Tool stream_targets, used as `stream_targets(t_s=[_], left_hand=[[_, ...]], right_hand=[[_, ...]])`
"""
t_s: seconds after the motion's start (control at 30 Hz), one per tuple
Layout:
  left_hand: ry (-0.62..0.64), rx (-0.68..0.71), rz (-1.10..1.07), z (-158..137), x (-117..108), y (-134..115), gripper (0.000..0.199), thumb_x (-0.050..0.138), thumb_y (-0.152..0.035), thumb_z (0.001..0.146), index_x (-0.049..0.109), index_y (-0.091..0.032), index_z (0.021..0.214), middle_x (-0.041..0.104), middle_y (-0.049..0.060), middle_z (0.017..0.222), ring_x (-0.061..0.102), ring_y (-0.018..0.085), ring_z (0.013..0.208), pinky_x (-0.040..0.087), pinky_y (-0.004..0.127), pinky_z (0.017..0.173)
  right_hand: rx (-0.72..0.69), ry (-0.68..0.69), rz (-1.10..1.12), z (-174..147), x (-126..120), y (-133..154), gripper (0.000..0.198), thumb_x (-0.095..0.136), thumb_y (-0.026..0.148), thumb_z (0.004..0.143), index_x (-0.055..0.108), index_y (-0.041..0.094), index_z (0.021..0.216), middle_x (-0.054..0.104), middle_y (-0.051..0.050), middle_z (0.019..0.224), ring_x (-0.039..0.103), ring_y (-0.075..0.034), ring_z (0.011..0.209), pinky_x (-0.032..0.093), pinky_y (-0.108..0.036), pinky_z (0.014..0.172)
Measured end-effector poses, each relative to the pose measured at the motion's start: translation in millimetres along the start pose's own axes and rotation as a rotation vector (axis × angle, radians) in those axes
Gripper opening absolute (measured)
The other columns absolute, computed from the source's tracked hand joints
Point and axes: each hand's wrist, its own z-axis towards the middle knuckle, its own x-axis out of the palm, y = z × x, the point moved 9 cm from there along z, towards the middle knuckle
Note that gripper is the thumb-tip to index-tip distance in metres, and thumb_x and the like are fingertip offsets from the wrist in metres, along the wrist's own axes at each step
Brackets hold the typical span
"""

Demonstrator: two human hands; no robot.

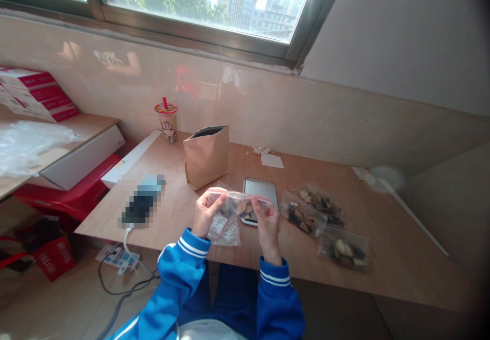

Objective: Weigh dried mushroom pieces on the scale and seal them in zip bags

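Note:
Between my two hands a clear zip bag (236,206) with dark and tan dried slices in it is held up by its red-lined top edge. My left hand (206,212) pinches the left end of that edge. At the right end, my right hand (266,222) grips it with thumb and fingers. Behind the bag lies a flat digital scale (264,189), partly covered. Under my left hand are empty-looking clear zip bags (225,233). Several filled zip bags (306,217) lie to the right, one with pale slices (344,250) nearest the front edge.
A brown paper pouch (206,157) stands open at the back, beside a drink cup (168,125) with a red straw. A blurred-out phone (141,202) with a white cable lies left. Crumpled tissue (262,150) and a white card (272,161) sit near the wall. A power strip (118,258) is below.

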Motion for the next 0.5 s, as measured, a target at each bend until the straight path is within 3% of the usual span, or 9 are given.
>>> stream_targets(t_s=[0.13,0.5], left_hand=[[0.018,0.043,0.057,0.2,1.3,-6.2,0.024,0.072,-0.036,0.076,0.073,-0.016,0.088,0.071,0.007,0.093,0.065,0.021,0.088,0.05,0.028,0.078],[-0.115,0.001,0.087,-0.1,-4.8,-2.6,0.028,0.074,-0.038,0.072,0.073,-0.013,0.083,0.073,0.009,0.085,0.068,0.022,0.085,0.052,0.031,0.079]], right_hand=[[0.019,-0.009,0.014,-1.2,1.1,1.0,0.028,0.073,0.044,0.075,0.072,0.017,0.081,0.073,-0.005,0.08,0.066,-0.019,0.076,0.053,-0.032,0.073],[0.059,-0.033,0.076,-3.1,3.6,-3.2,0.029,0.073,0.044,0.074,0.072,0.017,0.083,0.073,-0.005,0.083,0.067,-0.021,0.079,0.053,-0.034,0.075]])
